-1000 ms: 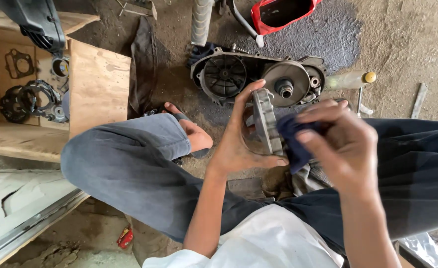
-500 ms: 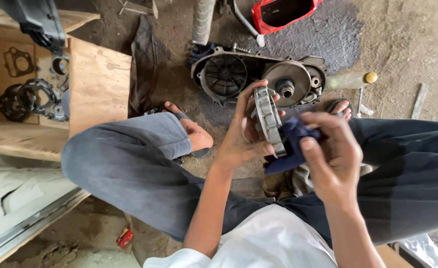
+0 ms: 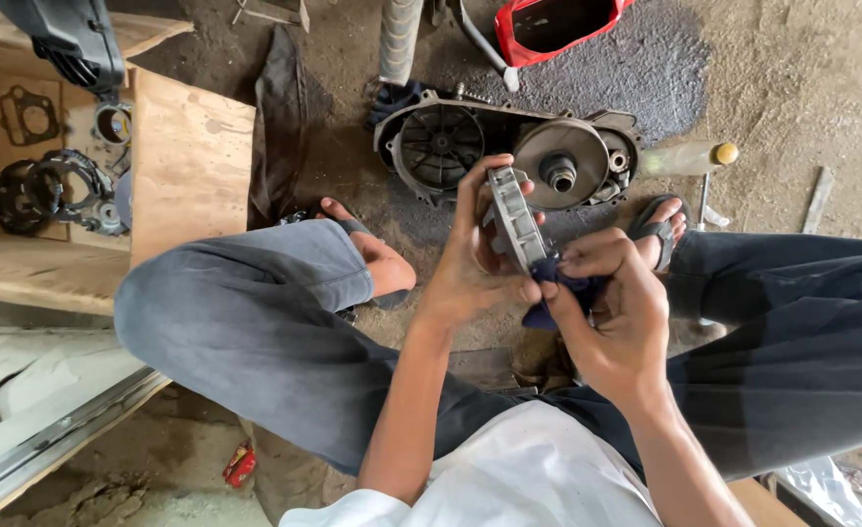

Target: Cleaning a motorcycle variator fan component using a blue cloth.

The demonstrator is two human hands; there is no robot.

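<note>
1. Two hands are seen at frame centre, both closed on things: the left hand [image 3: 475, 278] is gripped round a ribbed grey metal disc [image 3: 514, 220], the right hand [image 3: 616, 312] is pinched on a dark blue rag [image 3: 560, 293].
2. Disc is held on edge, above the lap, approx. between the knees; its rim is turned toward the camera.
3. Vs. a second ago: the disc has been tilted from near face-on to edge-on, and the rag has been shifted from beside the disc down to its lower rim, where it is now pressed.
4. Judged from that: wiping appears to be moved on from face to rim, i.e. the cleaning of this part looks underway, not finished.
5. Behind the hands, an open engine case [image 3: 509, 156] w/ a dark fan wheel and a grey pulley is lying on the dirt floor [image 3: 792, 88], well apart from the disc.
6. A red container [image 3: 558, 24] is seen at top, a clear bottle w/ yellow cap [image 3: 684, 158] just right of the case.
7. At left, a wooden crate [image 3: 192, 161] w/ black round parts and a gasket is noted.
8. Sandalled feet are planted either side of the case.
</note>
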